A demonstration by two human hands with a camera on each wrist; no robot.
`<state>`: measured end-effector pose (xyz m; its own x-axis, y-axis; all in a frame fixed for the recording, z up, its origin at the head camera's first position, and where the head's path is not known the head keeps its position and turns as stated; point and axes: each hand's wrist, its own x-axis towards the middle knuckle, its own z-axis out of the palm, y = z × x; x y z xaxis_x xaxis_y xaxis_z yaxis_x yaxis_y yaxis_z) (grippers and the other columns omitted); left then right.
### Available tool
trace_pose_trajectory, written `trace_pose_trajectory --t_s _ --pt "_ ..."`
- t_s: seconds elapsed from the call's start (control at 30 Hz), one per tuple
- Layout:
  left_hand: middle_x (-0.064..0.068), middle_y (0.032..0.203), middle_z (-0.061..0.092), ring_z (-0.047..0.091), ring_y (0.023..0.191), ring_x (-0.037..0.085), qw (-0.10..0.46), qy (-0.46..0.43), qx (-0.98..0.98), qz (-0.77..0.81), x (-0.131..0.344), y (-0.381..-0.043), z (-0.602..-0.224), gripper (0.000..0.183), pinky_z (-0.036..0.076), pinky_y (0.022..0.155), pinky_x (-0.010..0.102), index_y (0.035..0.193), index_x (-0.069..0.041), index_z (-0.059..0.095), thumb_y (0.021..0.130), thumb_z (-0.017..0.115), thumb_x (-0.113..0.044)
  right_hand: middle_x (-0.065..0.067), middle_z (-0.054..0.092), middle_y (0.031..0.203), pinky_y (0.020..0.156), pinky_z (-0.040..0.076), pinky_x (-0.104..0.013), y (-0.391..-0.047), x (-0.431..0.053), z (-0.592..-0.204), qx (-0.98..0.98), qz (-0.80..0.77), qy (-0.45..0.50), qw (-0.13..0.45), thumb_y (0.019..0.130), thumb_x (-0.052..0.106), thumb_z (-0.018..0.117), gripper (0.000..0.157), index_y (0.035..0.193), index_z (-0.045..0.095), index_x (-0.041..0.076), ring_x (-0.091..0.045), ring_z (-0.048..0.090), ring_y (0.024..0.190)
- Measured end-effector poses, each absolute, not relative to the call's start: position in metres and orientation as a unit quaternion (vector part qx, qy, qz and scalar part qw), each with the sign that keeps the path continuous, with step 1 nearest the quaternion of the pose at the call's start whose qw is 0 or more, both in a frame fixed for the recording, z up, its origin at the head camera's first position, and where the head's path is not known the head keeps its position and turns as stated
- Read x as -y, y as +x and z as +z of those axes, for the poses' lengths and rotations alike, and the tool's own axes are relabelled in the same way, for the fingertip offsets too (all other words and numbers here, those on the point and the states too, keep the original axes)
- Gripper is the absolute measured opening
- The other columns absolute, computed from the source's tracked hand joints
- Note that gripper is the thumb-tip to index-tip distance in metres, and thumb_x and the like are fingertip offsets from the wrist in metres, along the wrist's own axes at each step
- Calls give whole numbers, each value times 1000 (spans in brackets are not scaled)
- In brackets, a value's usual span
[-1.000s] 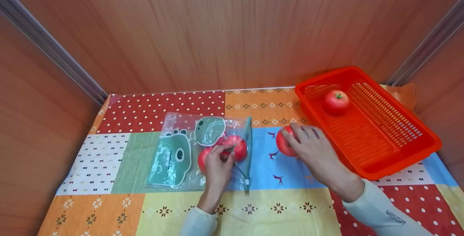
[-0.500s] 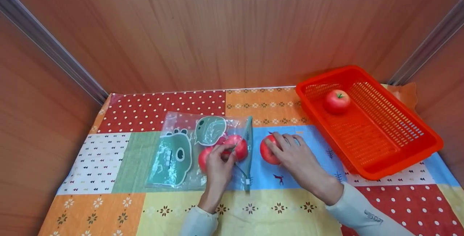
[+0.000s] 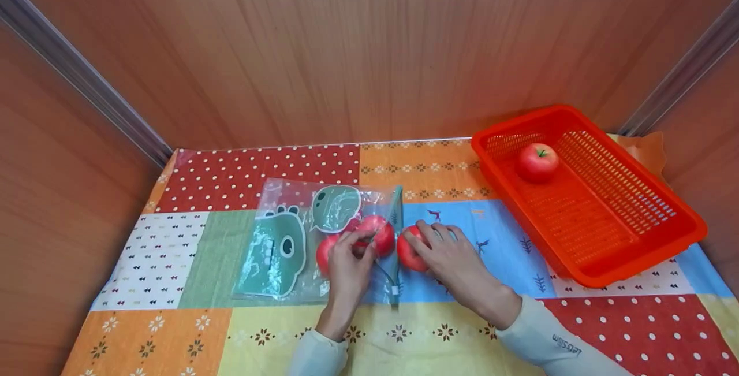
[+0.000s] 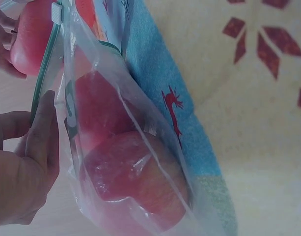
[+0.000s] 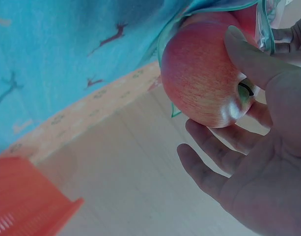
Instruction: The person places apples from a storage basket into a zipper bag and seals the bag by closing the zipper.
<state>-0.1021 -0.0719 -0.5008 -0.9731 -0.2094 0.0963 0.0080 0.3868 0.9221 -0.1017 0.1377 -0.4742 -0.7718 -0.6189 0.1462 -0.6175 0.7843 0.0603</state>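
A clear zip bag point(image 3: 277, 185) with green dinosaur prints lies on the cloth, its green-edged mouth facing right. Red apples point(image 4: 135, 177) show through its film. My left hand point(image 3: 348, 263) pinches the upper lip of the mouth between thumb and fingers and lifts it, so the mouth gapes in the left wrist view. My right hand point(image 3: 453, 257) grips another red apple point(image 5: 204, 69), thumb on one side and fingertips on the other. That apple is right at the mouth, its front overlapping the green edge in the right wrist view.
At the right stands an orange-red plastic basket point(image 3: 606, 275) with perforated sides, holding one apple point(image 3: 537, 162). A patchwork cloth point(image 3: 288, 341) covers the table. Wood-grain panels point(image 3: 369, 52) enclose it at the back and sides.
My right hand has carried its apple leftward from beside the basket to the bag's mouth. The left hand and the bag have stayed in place.
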Motion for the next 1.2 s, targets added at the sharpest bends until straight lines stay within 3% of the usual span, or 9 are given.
trace_pose_trajectory --t_s 0.13,0.7,0.97,1.2 --pt "7 98 73 67 80 16 100 61 828 -549 72 -103 -501 21 59 72 22 110 -4 80 91 77 6 -16 56 145 105 53 -53 -103 -133 -479 942 -2 327 74 77 15 96 86 151 53 15 -35 57 127" --pt "7 97 74 67 77 16 115 40 832 -541 72 -102 -504 21 59 70 23 108 -3 80 90 77 7 -14 55 145 103 55 -52 -107 -119 -494 945 16 319 66 72 19 100 94 153 52 14 -33 56 127" --pt "8 98 73 68 79 16 118 40 827 -548 71 -100 -506 22 60 72 23 109 -2 80 89 78 8 -13 58 139 99 57 -48 -112 -112 -501 940 15 323 111 77 31 97 86 150 55 14 -32 59 120" --pt "7 100 73 68 83 17 116 45 829 -545 71 -101 -505 22 61 75 26 110 -2 80 90 77 7 -13 59 141 99 56 -48 -115 -107 -506 944 23 313 104 79 33 96 83 149 56 14 -32 60 121"
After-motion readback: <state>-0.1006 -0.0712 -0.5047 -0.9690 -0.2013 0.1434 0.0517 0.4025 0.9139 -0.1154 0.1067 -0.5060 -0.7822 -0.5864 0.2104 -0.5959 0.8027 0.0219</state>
